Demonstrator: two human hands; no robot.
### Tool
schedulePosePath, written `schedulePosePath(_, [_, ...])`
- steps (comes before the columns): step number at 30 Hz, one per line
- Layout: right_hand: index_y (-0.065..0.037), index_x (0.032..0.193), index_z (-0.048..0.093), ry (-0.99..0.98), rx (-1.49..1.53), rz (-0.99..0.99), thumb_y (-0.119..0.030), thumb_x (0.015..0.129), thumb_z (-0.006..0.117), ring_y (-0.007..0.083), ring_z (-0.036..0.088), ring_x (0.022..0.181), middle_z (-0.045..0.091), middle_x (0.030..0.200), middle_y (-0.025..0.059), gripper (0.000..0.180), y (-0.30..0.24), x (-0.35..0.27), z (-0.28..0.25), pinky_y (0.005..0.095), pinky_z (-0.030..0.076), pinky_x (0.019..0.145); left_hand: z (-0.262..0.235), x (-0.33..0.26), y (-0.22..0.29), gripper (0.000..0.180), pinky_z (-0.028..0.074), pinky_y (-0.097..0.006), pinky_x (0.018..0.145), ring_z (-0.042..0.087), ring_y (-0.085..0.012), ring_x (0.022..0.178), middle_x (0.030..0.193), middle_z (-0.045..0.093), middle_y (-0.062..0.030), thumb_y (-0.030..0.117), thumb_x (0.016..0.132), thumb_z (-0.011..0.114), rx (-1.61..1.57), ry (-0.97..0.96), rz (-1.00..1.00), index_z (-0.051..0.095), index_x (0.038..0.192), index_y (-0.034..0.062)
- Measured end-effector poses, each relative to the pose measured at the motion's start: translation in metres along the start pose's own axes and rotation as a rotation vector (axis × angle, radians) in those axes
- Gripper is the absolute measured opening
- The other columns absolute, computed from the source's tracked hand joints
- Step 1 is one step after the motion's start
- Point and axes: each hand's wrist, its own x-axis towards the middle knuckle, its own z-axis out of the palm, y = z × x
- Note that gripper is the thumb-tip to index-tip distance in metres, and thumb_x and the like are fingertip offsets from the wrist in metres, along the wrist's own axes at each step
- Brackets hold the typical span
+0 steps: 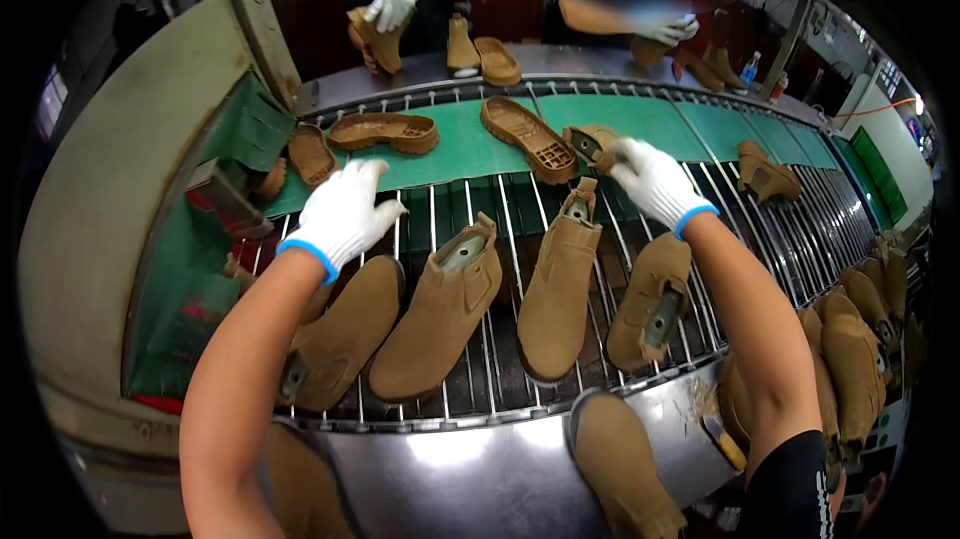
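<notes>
My left hand (pixel 345 211), in a white knit glove with a blue cuff, hovers over the left part of the roller conveyor (pixel 430 224). Its fingers and thumb are apart with nothing in them, just below a brown rubber sole (pixel 385 132). My right hand (pixel 652 182), gloved alike, has its fingers closed at the top of a tan boot (pixel 590 146) on the conveyor's far side. Beside that boot lies another brown sole (pixel 528 137), tread pattern showing inside. Between my arms several tan boots rest on the rollers, among them one boot (pixel 440 314) and another boot (pixel 560 289).
A green belt strip (pixel 455 139) runs along the conveyor's far side. On the near metal ledge (pixel 450 479) lie a tan boot (pixel 620 459) and a yellow-handled tool (pixel 725 442). More boots (pixel 850 369) crowd the right. Two people with gloved hands work across the conveyor.
</notes>
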Motion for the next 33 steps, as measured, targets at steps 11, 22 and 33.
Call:
schedulePosePath(11, [-0.008,0.111,0.076,-0.247,-0.437,-0.59,-0.035,0.073,0.091,0.0324,0.058,0.131,0.07,0.122,0.0123,0.049,0.003,0.124,0.111,0.0503,0.039,0.12,0.147,0.181,-0.028,0.068,0.053,-0.05,0.111,0.06,-0.0416,0.132,0.143,0.061,-0.0232,0.041,0.091,0.078,-0.043,-0.189,-0.159,0.056,0.144,0.0041])
schedulePosePath(22, [0.003,0.129,0.072,-0.192,1.211,0.329,-0.026,0.102,0.074,0.0096,0.066,0.103,0.075,0.114,0.0039,0.039,-0.053,0.151,0.044,0.0282,0.052,0.095,0.205,0.211,-0.056,0.046,0.056,-0.049,0.103,0.063,-0.0393,0.123,0.129,0.065,-0.0211,0.043,0.1,0.07,-0.041,-0.007,-0.217,0.069,0.123,0.0025])
schedulePosePath(33, [0.0,0.134,0.067,-0.015,1.09,0.255,-0.019,0.103,0.07,0.0135,0.069,0.102,0.073,0.115,0.0073,0.036,-0.049,0.009,-0.078,0.0286,0.056,0.089,-0.049,0.12,0.018,0.018,0.053,-0.032,0.082,0.065,-0.0124,0.091,0.1,0.07,0.0016,0.027,0.104,0.068,-1.57,0.369,-0.134,0.072,0.114,0.0127])
